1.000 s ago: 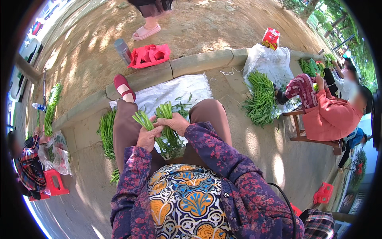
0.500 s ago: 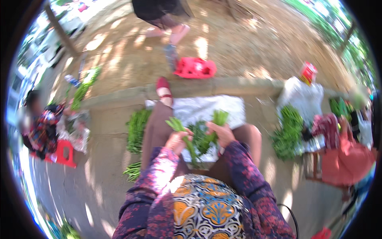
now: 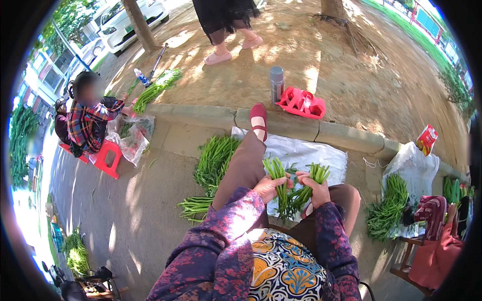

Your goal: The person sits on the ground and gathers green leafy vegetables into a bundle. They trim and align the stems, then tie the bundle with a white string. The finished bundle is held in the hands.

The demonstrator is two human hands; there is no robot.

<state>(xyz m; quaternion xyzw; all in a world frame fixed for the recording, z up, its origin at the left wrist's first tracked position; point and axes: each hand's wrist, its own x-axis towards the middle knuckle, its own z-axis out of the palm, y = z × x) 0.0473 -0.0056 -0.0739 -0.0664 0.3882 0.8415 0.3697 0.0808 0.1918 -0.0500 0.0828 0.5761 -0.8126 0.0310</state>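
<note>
Curled round a bunch of green stems [image 3: 274, 169], the left hand [image 3: 267, 188] sits just beside the right hand [image 3: 317, 192], which clasps a second bunch [image 3: 320, 172], both over a white sheet [image 3: 327, 159].

Clock directions run from the middle of the view. Two hands, the left hand [image 3: 270, 187] and the right hand [image 3: 315, 189], hold two bunches of greens [image 3: 274, 168] around four o'clock, one apiece. Heaps of greens [image 3: 216, 159] number at least five: one each at four, seven, eight, nine and ten. Toward three there are two white sacks [image 3: 329, 155] and one red packet [image 3: 427, 140]. There is one grey flask [image 3: 276, 86] at one, one red bag [image 3: 301, 104] at two, two pink slippers [image 3: 218, 59] near twelve, and two tree trunks [image 3: 139, 26], at eleven and one.
</note>
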